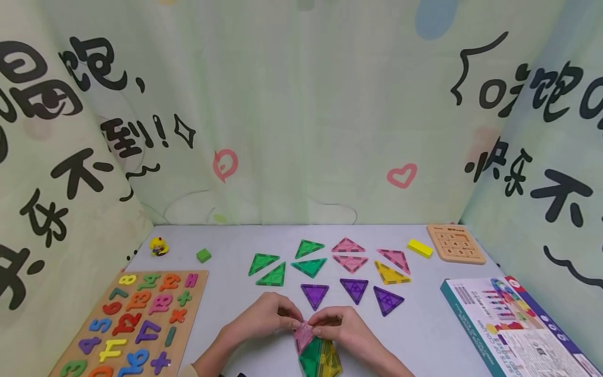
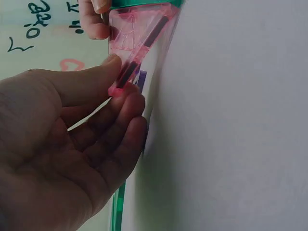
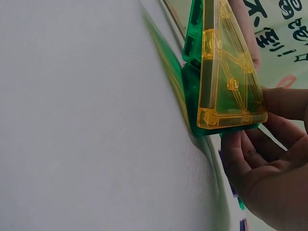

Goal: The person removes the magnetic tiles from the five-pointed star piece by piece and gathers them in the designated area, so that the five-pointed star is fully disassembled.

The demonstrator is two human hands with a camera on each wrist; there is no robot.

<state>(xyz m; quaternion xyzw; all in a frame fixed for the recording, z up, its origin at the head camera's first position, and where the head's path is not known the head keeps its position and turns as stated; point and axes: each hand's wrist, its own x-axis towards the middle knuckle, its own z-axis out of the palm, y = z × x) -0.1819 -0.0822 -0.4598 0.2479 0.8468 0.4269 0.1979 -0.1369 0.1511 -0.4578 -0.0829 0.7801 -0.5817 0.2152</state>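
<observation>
Close to the table's near edge, several translucent magnetic tiles are joined into one piece. It has a pink triangular tile [image 1: 303, 341], a green tile [image 1: 311, 359] and a yellow tile [image 1: 332, 361]. My left hand [image 1: 261, 318] pinches a corner of the pink tile between thumb and fingers, clearest in the left wrist view. Across from it, my right hand [image 1: 350, 330] grips the joined piece at its far right side. In the right wrist view, thumb and fingers meet at the end of the yellow tile [image 3: 233, 98] and green tile. The fingers partly hide the far edge.
Beyond the hands lie loose green [image 1: 269, 263], pink [image 1: 348, 245], yellow [image 1: 391, 275] and purple [image 1: 354, 288] triangles. A number board [image 1: 188, 324] is on the left, with a green block [image 1: 203, 255] and figurine [image 1: 158, 246] behind. At right are a box [image 1: 509, 319], yellow block [image 1: 419, 248] and wooden puzzle [image 1: 455, 257].
</observation>
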